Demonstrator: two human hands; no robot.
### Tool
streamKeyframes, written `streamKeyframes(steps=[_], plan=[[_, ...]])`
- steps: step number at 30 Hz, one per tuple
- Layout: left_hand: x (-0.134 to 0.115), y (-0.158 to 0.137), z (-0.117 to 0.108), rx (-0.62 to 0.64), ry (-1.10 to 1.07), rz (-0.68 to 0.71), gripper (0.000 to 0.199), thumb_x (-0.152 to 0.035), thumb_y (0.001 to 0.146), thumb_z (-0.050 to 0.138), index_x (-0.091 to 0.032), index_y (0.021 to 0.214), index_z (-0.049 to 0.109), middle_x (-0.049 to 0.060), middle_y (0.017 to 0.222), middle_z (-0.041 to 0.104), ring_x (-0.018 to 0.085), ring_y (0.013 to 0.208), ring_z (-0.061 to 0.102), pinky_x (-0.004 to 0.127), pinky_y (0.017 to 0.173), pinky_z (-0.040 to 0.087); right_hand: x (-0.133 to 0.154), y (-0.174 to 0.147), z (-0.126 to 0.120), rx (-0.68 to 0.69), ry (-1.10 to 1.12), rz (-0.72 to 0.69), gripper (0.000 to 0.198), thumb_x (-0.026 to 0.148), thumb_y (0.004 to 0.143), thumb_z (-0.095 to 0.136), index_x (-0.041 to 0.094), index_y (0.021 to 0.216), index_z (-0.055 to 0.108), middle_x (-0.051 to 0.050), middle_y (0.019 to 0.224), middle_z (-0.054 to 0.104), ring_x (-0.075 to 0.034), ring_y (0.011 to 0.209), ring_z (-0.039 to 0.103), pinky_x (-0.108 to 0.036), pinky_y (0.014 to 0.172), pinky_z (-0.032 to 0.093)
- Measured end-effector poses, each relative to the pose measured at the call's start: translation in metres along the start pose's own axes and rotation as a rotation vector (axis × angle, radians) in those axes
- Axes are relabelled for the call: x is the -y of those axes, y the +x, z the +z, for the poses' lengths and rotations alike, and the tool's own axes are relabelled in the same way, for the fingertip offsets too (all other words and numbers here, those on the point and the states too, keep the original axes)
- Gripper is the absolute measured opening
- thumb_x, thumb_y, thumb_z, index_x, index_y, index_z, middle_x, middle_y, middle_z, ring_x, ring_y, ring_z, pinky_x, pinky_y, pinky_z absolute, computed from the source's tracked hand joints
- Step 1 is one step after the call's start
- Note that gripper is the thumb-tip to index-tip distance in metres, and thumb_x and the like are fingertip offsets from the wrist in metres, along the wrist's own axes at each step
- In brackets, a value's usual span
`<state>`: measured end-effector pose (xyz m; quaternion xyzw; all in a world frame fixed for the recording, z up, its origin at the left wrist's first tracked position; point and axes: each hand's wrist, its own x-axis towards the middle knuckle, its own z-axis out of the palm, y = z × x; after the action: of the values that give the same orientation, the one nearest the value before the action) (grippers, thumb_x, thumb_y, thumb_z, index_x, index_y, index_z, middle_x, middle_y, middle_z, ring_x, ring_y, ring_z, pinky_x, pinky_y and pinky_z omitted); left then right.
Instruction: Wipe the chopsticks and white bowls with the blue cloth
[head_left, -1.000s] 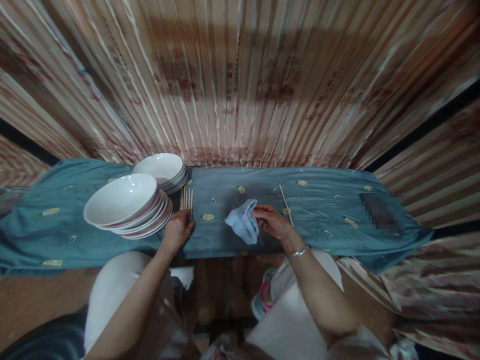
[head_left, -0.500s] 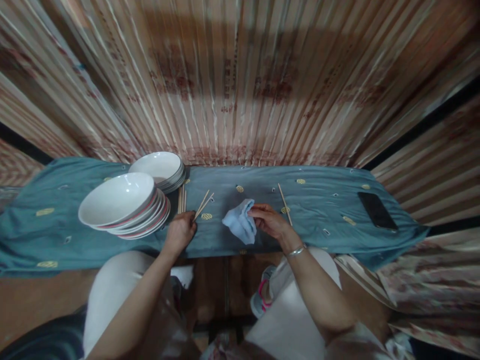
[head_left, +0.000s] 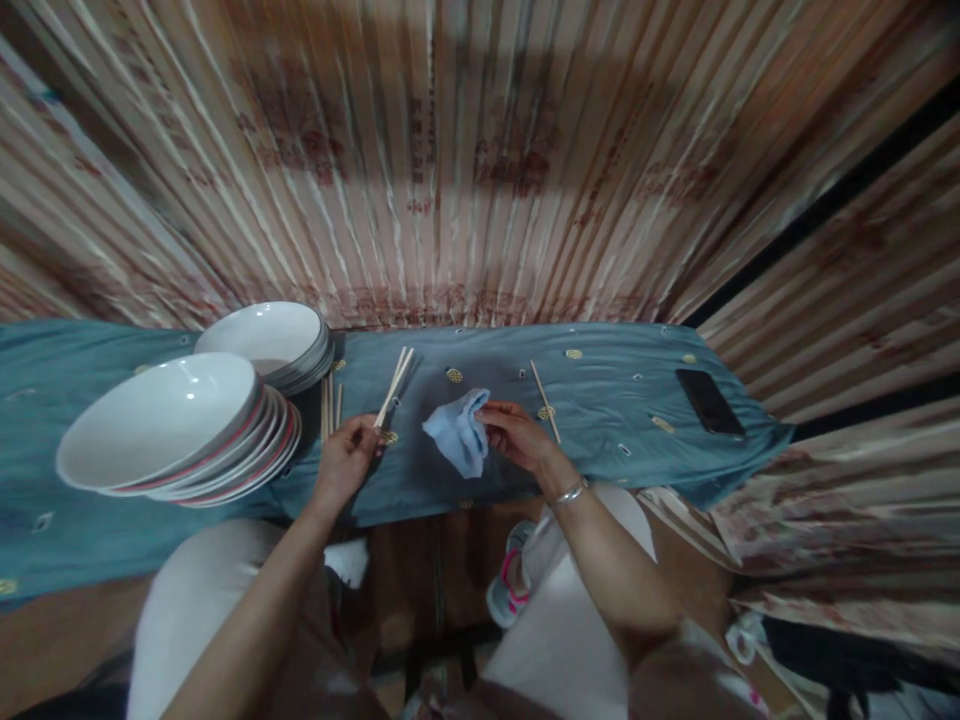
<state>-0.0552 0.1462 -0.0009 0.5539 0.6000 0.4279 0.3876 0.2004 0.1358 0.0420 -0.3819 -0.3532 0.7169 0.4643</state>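
Observation:
My left hand point(head_left: 350, 458) is closed round the lower ends of a pair of wooden chopsticks point(head_left: 394, 382), which point up and away from me. Between finger and thumb, my right hand point(head_left: 517, 434) pinches a crumpled light blue cloth point(head_left: 459, 432) just right of the chopsticks. More chopsticks point(head_left: 328, 405) lie beside my left hand, partly hidden by it. A lone chopstick point(head_left: 545, 400) rests on the tablecloth beyond my right hand.
At the left stands a stack of large white bowls point(head_left: 161, 420), with a second stack of white dishes point(head_left: 262, 340) behind it. A black phone point(head_left: 710, 403) lies at the right on the teal tablecloth point(head_left: 615, 370). A pleated curtain point(head_left: 450, 150) hangs behind the table.
My left hand has lifted the chopsticks, which now lie closer together and show more length. The view has shifted right, so the bowls appear further left. The cloth stays in my right hand.

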Motion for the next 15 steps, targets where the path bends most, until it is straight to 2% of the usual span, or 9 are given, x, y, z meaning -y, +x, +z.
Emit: streamKeyframes(steps=[2, 4, 6, 9, 12, 15], plan=[[-0.009, -0.002, 0.008, -0.009, -0.275, -0.121, 0.032, -0.042, 0.066, 0.069, -0.016, 0.085, 0.064, -0.001, 0.062, 0.060, 0.012, 0.051, 0.053, 0.024, 0.050, 0.043, -0.003, 0.003, 0.001, -0.049, 0.022, -0.009, 0.024, 0.032, 0.053, 0.085, 0.018, 0.067, 0.072, 0.004, 0.062, 0.068, -0.007, 0.055, 0.056, -0.020, 0.059, 0.045], [-0.019, -0.004, 0.015, -0.024, -0.515, -0.215, 0.036, -0.036, 0.058, 0.078, -0.015, 0.083, 0.062, -0.001, 0.065, 0.063, 0.010, 0.051, 0.053, 0.021, 0.047, 0.041, -0.008, 0.006, 0.002, -0.088, 0.031, -0.015, 0.024, 0.032, 0.051, 0.085, 0.018, 0.067, 0.072, 0.004, 0.063, 0.068, -0.008, 0.057, 0.056, -0.021, 0.061, 0.045], [-0.028, -0.008, 0.018, -0.007, -0.669, -0.287, 0.039, -0.030, 0.053, 0.082, -0.015, 0.083, 0.061, 0.000, 0.067, 0.065, 0.009, 0.050, 0.054, 0.019, 0.044, 0.038, -0.013, 0.009, 0.005, -0.112, 0.026, -0.017, 0.023, 0.032, 0.051, 0.085, 0.019, 0.067, 0.073, 0.004, 0.064, 0.069, -0.008, 0.059, 0.057, -0.022, 0.064, 0.045], [-0.037, -0.015, 0.020, 0.056, -0.741, -0.335, 0.041, -0.029, 0.054, 0.084, -0.014, 0.086, 0.062, -0.001, 0.063, 0.065, 0.007, 0.043, 0.049, 0.016, 0.037, 0.030, -0.021, 0.013, 0.011, -0.135, 0.021, -0.018, 0.023, 0.034, 0.052, 0.085, 0.020, 0.067, 0.073, 0.005, 0.064, 0.068, -0.009, 0.062, 0.057, -0.023, 0.067, 0.046], [-0.038, -0.022, 0.023, 0.139, -0.758, -0.320, 0.041, -0.035, 0.057, 0.083, -0.013, 0.087, 0.064, -0.002, 0.060, 0.062, 0.004, 0.037, 0.040, 0.014, 0.032, 0.020, -0.028, 0.015, 0.018, -0.138, 0.038, -0.022, 0.023, 0.035, 0.052, 0.085, 0.021, 0.067, 0.074, 0.004, 0.064, 0.069, -0.010, 0.064, 0.058, -0.024, 0.068, 0.046], [-0.037, -0.027, 0.029, 0.217, -0.757, -0.314, 0.040, -0.039, 0.060, 0.081, -0.014, 0.085, 0.064, -0.003, 0.059, 0.061, 0.003, 0.035, 0.037, 0.015, 0.032, 0.017, -0.033, 0.015, 0.027, -0.134, 0.063, -0.030, 0.025, 0.038, 0.052, 0.085, 0.021, 0.065, 0.073, 0.004, 0.065, 0.069, -0.010, 0.062, 0.058, -0.024, 0.068, 0.047]])
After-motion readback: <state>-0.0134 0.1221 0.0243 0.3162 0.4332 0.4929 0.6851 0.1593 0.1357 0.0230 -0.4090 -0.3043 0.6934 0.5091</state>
